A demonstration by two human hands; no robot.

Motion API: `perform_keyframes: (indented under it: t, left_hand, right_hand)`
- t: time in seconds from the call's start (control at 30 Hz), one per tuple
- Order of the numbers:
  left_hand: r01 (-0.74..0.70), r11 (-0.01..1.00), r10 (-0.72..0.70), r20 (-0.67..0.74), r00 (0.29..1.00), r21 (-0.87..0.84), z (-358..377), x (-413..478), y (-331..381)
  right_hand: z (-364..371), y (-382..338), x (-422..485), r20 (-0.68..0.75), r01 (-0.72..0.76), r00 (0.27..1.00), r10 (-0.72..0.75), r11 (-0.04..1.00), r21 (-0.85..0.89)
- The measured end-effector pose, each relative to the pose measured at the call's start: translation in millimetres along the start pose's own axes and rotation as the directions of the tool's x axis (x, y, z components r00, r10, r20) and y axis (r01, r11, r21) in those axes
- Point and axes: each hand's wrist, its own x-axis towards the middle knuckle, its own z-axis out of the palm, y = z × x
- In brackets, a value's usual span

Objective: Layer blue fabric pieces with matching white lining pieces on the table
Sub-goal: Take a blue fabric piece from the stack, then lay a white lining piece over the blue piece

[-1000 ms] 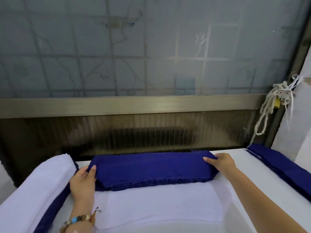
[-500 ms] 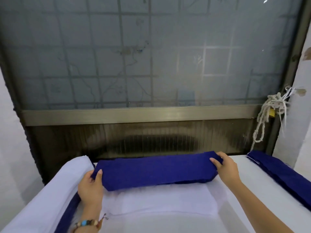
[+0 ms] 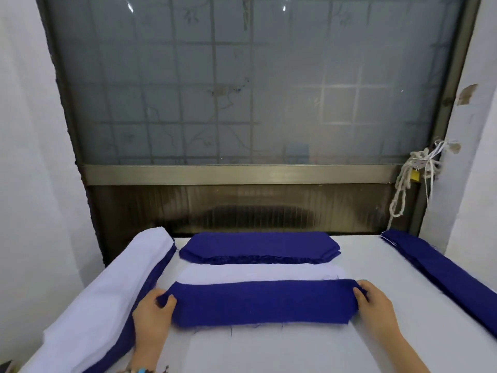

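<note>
Over white lining piece (image 3: 258,273): blue fabric strip (image 3: 261,302), long axis crosswise; left hand (image 3: 153,310), right hand (image 3: 376,305) each pinch one end.

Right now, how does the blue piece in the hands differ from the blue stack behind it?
The held blue piece looks like one layer; the blue stack shows many frayed layers. The left hand and right hand grip the held blue piece at its ends; nothing touches the blue stack. The held blue piece partly covers the white lining; the blue stack lies farther back. Both are dark blue and long.
</note>
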Motion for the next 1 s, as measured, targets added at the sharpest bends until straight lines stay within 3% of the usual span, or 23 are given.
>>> perform_keyframes:
  t: [0.23,0.43,0.6,1.0]
  left_hand:
    - [-0.037,0.999,0.036,0.066,0.997,0.018,0.5,-8.9,-1.7]
    - [-0.065,0.985,0.045,0.131,0.990,0.157,3.1,-9.6,-3.8]
    - [-0.129,0.978,0.115,0.091,0.989,0.166,0.9,-7.9,-3.7]
    - [-0.209,0.925,0.180,0.118,0.976,0.316,6.8,-4.6,-13.2]
  right_hand:
    - [-5.0,-2.4,-15.5,0.018,-0.064,0.998,0.064,0.998,-0.023]
    - [-3.0,-5.0,-19.1,0.021,-0.104,0.994,0.108,0.987,-0.121]
    - [-1.3,0.0,-17.0,-0.001,-0.062,0.998,0.063,0.973,-0.222]
    - [0.0,6.2,-14.0,-0.059,-0.062,0.997,0.052,0.979,-0.194]
